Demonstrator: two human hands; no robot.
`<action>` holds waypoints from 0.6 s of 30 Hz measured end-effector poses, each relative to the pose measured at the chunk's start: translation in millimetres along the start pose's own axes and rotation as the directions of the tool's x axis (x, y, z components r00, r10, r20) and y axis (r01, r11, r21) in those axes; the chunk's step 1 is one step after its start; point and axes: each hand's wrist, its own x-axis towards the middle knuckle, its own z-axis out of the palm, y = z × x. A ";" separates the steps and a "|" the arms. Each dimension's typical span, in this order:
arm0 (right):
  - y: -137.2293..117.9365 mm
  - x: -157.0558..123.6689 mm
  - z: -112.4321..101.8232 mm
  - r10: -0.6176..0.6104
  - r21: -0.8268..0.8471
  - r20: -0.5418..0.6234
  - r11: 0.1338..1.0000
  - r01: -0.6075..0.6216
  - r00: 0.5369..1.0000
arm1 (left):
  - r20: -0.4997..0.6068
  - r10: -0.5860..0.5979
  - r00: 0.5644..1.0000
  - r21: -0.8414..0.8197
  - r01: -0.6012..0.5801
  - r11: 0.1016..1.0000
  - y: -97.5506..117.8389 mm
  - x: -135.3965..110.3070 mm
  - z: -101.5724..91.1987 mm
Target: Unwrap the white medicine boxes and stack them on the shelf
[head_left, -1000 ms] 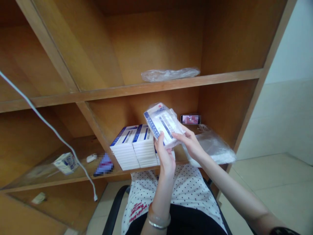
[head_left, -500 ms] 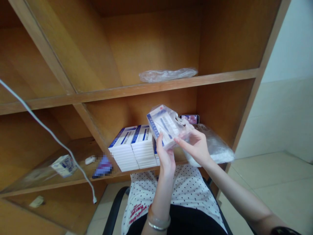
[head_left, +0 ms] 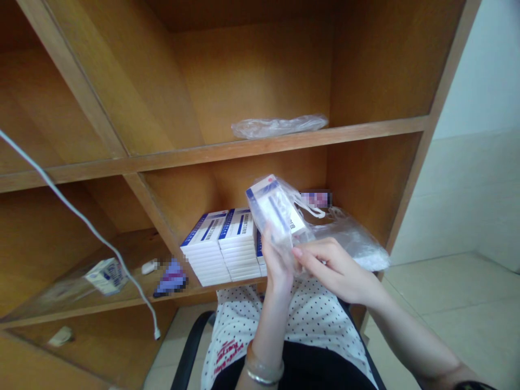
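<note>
A white and blue box point(head_left: 271, 205) is tilted up in front of the shelf, with a clear plastic bag point(head_left: 303, 234) around it. My left hand point(head_left: 277, 262) is closed round the lower left of the bagged box. At its lower right, my right hand point(head_left: 335, 268) pinches the clear plastic between thumb and fingers. White drawstring-like strands point(head_left: 312, 208) stick out from the bag's right side. Just left of my hands stand two stacks of similar boxes, a left stack point(head_left: 207, 249) and a right stack point(head_left: 240, 244); part of another shows behind my left hand.
A pile of clear plastic bags point(head_left: 357, 246) lies at the shelf's right, before a phone-like blurred object point(head_left: 319, 199). Another clear bag point(head_left: 280, 127) rests on the upper shelf. A white cable point(head_left: 93, 227) hangs at left, before a small box point(head_left: 106, 276) and a white item point(head_left: 149, 266).
My right hand has moved down from the bag's upper right side to its lower right, pulling the plastic. The box has turned slightly more upright in my left hand.
</note>
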 end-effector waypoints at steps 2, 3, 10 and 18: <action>3.7 -2.9 -7.2 0.116 -0.040 0.055 0.993 -0.114 0.992 | -0.027 -0.015 1.000 -0.017 0.014 1.000 0.6 -2.0 4.1; 7.3 -3.9 -10.5 0.150 -0.058 0.079 0.988 -0.145 0.986 | -0.038 -0.008 0.999 -0.023 0.007 1.000 0.6 -2.5 5.4; 41.0 -1.4 -29.1 0.277 -0.084 0.215 0.961 -0.264 0.937 | -0.024 0.080 0.997 -0.034 -0.081 0.996 0.0 -2.5 4.1; 44.4 10.7 -41.0 0.215 0.116 0.221 0.963 -0.244 0.951 | 0.060 0.168 0.984 0.054 -0.171 0.984 5.9 -1.8 0.7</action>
